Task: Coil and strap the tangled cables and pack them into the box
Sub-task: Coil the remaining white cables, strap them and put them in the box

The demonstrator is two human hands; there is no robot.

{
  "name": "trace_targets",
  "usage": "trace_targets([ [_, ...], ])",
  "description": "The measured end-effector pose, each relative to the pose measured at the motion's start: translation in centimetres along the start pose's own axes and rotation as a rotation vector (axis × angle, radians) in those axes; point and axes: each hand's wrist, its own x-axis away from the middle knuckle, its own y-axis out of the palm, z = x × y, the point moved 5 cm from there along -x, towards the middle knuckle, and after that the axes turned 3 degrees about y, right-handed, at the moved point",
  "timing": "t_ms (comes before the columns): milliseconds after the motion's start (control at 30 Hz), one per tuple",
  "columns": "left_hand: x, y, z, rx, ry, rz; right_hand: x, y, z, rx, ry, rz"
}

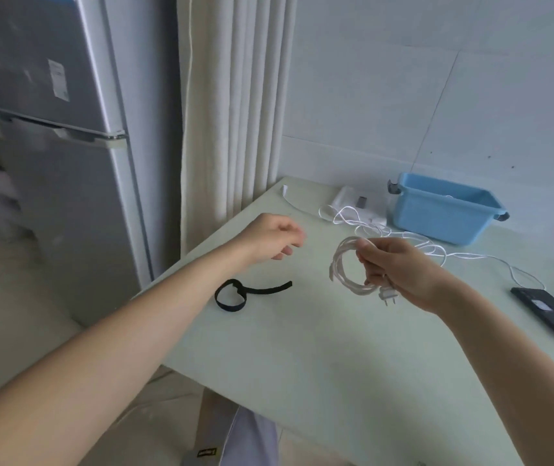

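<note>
Coiled cable: a white cable (346, 267) is wound into several loose rounds and held above the table (336, 348), between the black strap (245, 294) and the blue box (437, 220). A two-pin plug (388, 297) hangs at its lower end.
Right hand: the coil is gripped by the right hand (393, 267), with the fingers curled round the bundle on its right side.
Left hand: the left hand (275, 238) is held above the table, left of the coil. Its fingers are loosely curled and nothing is held.
Handling: the coil is judged light, limp and a little springy, so the rounds are likely to spread if the grip is eased. The smooth sheath may slip.
Where to hold: the coil is best pinched where all the rounds gather, near the plug, with the far side left free for strapping.
Strap: it lies flat on the table with one end looped, and looks soft. It is best lifted by its free tail.
Loose cables: a tangle of thin white cables (413, 240) lies just in front of the box.
</note>
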Motion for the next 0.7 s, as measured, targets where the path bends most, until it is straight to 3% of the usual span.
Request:
trace_targets([
  [233, 3.9, -6.3, -3.9, -0.610, -0.051, -0.300, 0.6, 1.5, -0.5, 0.047, 0.019, 0.005],
  [367, 4.5, -5.2, -5.9, -0.782, -0.071, -0.399, 0.9, 1.4, -0.2, 0.022, 0.042, 0.052],
  [533, 2.9, -2.8, -6.3, -0.601, -0.025, -0.312, 1.5, 0.2, 0.6, -0.107, 0.048, 0.114],
  [700, 0.9, 1.2, -4.8, -0.288, 0.035, -0.276, 2.0, -2.9, 2.6, -0.247, 0.091, 0.291],
])
